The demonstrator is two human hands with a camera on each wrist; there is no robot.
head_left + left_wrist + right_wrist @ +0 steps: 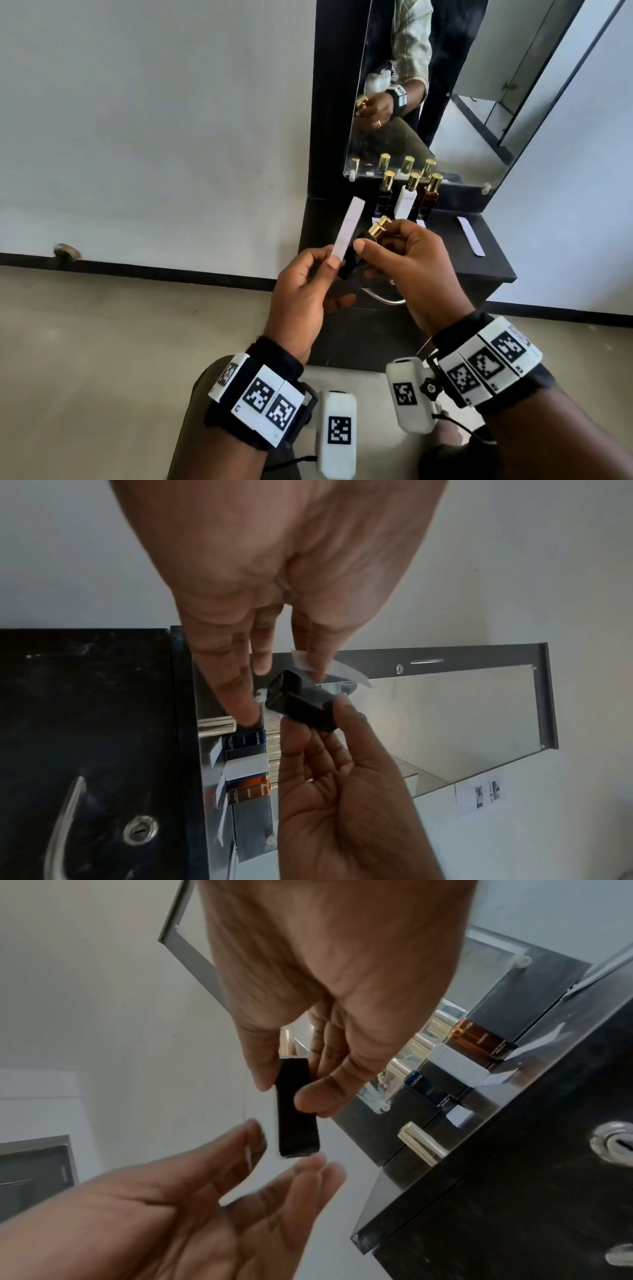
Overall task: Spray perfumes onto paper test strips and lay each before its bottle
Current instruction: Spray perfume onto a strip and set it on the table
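The paper test strip stands upright in the air, pinched at its lower end by the left hand; it looks light and floppy, so a low grip near that end suits it. Just beside it, the right hand curls round a black perfume bottle, likely smooth and breakable, held above the dark table.

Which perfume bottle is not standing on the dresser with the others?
The black bottle with the gold top. The right hand holds it up in the air, tilted, beside the paper strip. The dark blue, white and brown bottles stand by the mirror.
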